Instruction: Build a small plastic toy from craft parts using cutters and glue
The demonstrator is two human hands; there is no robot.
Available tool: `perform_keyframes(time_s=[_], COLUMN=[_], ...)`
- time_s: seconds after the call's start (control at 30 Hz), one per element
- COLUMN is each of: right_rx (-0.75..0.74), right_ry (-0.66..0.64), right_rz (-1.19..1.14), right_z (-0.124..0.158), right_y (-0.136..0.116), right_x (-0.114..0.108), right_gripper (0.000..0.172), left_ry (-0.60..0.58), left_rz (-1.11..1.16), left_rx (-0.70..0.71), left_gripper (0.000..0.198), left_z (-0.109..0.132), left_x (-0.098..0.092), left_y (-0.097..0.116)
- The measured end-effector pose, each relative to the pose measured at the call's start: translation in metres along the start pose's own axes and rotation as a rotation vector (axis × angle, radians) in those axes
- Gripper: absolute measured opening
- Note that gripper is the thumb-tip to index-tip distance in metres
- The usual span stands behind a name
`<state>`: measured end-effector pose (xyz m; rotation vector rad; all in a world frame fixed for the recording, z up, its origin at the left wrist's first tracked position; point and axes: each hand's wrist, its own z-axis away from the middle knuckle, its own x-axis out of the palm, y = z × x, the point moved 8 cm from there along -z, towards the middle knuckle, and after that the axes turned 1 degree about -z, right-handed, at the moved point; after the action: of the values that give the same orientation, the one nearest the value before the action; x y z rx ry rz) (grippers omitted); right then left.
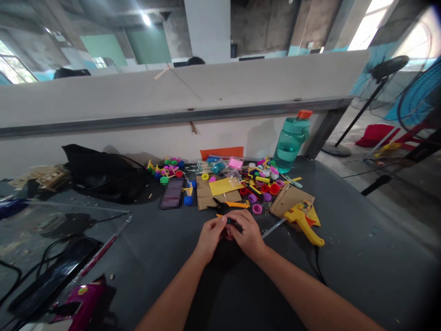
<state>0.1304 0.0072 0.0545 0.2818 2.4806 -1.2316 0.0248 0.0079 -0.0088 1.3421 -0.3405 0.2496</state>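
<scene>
My left hand (210, 236) and my right hand (246, 234) meet at the middle of the dark table (344, 257), fingers curled together around a small dark piece (230, 222) with a green tip that I cannot make out well. Just beyond my fingers lie black scissors with orange handles (229, 205) on brown cardboard (206, 195). A yellow paper sheet (223, 185) rests on that cardboard. To the right of my right hand lies a yellow glue gun (305, 223) on another cardboard piece.
Many small coloured caps and sticks (262, 184) are scattered at the back. A teal water bottle (291, 145) stands by the low wall. A black bag (103, 172) lies at the left, cables and a pink object (82, 299) at the near left. A fan (389, 69) stands far right.
</scene>
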Motion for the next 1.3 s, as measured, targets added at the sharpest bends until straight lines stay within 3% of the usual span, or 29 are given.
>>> perform_keyframes(time_s=[0.23, 0.4, 0.67, 0.83, 0.93, 1.07, 1.3], right_rx=[-0.015, -0.016, -0.053, -0.009, -0.007, -0.025, -0.019], right_ry=[-0.017, -0.011, -0.026, -0.027, -0.010, -0.006, 0.010], right_rz=[0.012, 0.024, 0.006, 0.023, 0.023, 0.018, 0.027], right_z=[-0.0002, -0.0002, 0.0002, -0.0001, 0.0004, 0.0009, 0.0003], right_y=[0.0001, -0.0002, -0.0045, -0.0004, 0.0002, -0.0017, -0.0016], right_x=[0.0032, 0.0011, 0.0028, 0.0021, 0.0010, 0.0013, -0.0019], right_gripper=[0.033, 0.024, 0.033, 0.023, 0.028, 0.037, 0.025], left_ry=[0.017, -0.011, 0.041, 0.022, -0.014, 0.025, -0.004], left_rz=[0.007, -0.017, 0.100, 0.059, 0.043, 0.078, 0.052], left_rx=[0.001, 0.010, -0.013, 0.009, 0.011, -0.010, -0.023], left_gripper=[0.023, 0.025, 0.024, 0.031, 0.023, 0.024, 0.031], left_z=[-0.0006, 0.0007, 0.0005, 0.0005, 0.0012, 0.0009, 0.0007], left_x=[-0.0032, -0.0010, -0.0016, -0.0006, 0.0014, -0.0015, 0.0014], left_y=[0.0013, 0.0028, 0.0044, 0.0043, 0.0052, 0.0040, 0.0039])
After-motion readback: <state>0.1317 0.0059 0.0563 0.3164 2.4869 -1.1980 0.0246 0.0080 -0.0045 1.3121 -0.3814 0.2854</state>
